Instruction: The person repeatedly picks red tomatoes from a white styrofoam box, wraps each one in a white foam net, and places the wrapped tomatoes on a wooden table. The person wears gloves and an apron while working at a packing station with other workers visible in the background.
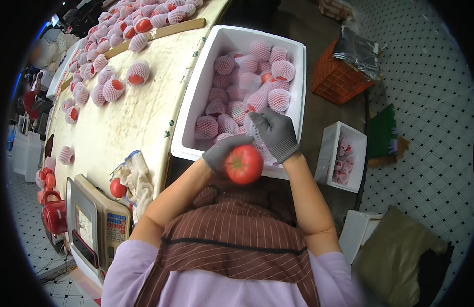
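Observation:
My left hand [223,152], in a grey glove, is closed round a bare red tomato [243,164], its stem end facing up. Close beside it, my right hand [274,134], also gloved in grey, pinches a pale foam net sleeve [255,134] that hangs between the hands; its lower part is partly hidden. Both hands are over the near edge of a white foam box [195,123]. Inside the box lie several tomatoes in pinkish foam nets [224,64], with red skin showing through some of them.
To the left, a pale table [165,66] bears many netted tomatoes [138,72], a cloth [137,176], a loose tomato [118,188] and a scale [114,225]. On the right stand a smaller foam box [326,153] holding netted pieces and an orange crate [331,77].

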{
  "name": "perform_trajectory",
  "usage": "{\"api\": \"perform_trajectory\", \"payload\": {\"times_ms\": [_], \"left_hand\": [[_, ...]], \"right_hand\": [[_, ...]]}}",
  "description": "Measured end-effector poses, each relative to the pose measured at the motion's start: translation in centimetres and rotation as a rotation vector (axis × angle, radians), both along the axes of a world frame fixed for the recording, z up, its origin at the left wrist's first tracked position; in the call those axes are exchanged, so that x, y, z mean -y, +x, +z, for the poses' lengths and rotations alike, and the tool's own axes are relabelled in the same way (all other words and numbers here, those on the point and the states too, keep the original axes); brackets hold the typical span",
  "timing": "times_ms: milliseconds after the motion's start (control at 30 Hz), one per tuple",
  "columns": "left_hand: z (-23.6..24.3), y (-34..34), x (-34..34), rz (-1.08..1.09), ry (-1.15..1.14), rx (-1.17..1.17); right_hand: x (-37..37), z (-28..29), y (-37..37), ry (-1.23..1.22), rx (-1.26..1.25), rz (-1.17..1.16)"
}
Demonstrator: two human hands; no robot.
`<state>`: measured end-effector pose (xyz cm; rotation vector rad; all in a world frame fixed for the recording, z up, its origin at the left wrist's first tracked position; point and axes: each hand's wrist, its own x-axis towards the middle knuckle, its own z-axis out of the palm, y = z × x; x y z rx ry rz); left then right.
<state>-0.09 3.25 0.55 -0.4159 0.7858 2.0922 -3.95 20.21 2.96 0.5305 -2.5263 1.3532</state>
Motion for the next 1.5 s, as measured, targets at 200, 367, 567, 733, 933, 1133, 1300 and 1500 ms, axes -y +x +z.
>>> {"api": "perform_trajectory", "payload": {"times_ms": [200, 367, 567, 733, 933, 1133, 1300, 1500], "left_hand": [[0.1, 0.4, 0.4, 0.091, 0.17, 0.128], [-3.9, 1.3, 2.3, 0.141, 0.103, -0.388], [-5.5, 1.2, 3.1, 0.156, 0.535, -0.122], [-2.2, 1.1, 1.9, 0.18, 0.483, 0.129], [0.1, 0.1, 1.2, 0.288, 0.538, 0.017], [1.5, 0.0, 0.4, 0.384, 0.344, -0.183], [0.4, 0.4, 0.0, 0.322, -0.205, -0.615], [2.6, 1.4, 0.0, 0.189, -0.421, -0.822]], "right_hand": [[-3.0, -2.5, -1.1, -0.298, 0.325, -0.124], [-4.2, -5.2, -0.6, -0.206, 0.648, -0.133], [-1.9, -4.7, 0.7, -1.696, 1.158, 0.211], [-1.3, -2.9, 0.4, -1.938, 0.792, 0.54], [-3.6, -2.0, -0.1, -1.615, 0.308, 0.107], [-1.3, -2.7, 2.5, -1.28, 0.239, -0.115], [0.4, -3.5, 3.7, -0.561, 0.055, 0.128], [0.7, -2.5, 1.9, -0.727, 0.571, -0.099]]}}
